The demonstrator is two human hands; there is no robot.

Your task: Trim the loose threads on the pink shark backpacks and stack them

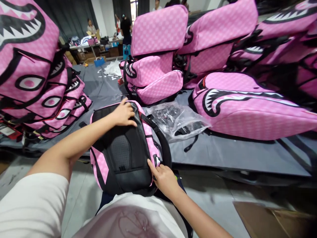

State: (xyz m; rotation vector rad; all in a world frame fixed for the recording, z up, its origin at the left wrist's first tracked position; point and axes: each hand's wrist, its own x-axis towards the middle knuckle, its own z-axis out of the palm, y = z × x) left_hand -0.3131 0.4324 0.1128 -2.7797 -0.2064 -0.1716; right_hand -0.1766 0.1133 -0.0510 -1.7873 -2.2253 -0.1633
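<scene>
On the person's lap, at the near edge of the grey surface, a pink backpack is lying back panel up, black mesh padding facing the camera. It is serving as the landmark for everything below.

Left of the backpack: a stack of matching pink shark-face bags is leaning on the surface, well apart from both hands.

At the backpack's far top end: the left hand is resting flat on the black panel, fingers spread and slightly curled, pressing down rather than gripping. Nothing is closed inside it.

The backpack's long axis is running from the person's body away toward the surface, tilted slightly left at the far end. The hands are sitting at opposite ends of that axis, left far, right near.

At the backpack's near right corner: the right hand is touching the pink side edge where the black shoulder strap is looping out. Index finger and thumb are extended onto the edge; cannot tell if they are pinching anything. The right hand is the nearer one to the strap, which is lying just up and right of it.

Right of the backpack: a clear plastic bag holding dark parts is lying on the surface, near but not touching. Further right, a large pink shark-mouth bag is lying flat.

Beyond the backpack: more pink bags are piled up.
</scene>
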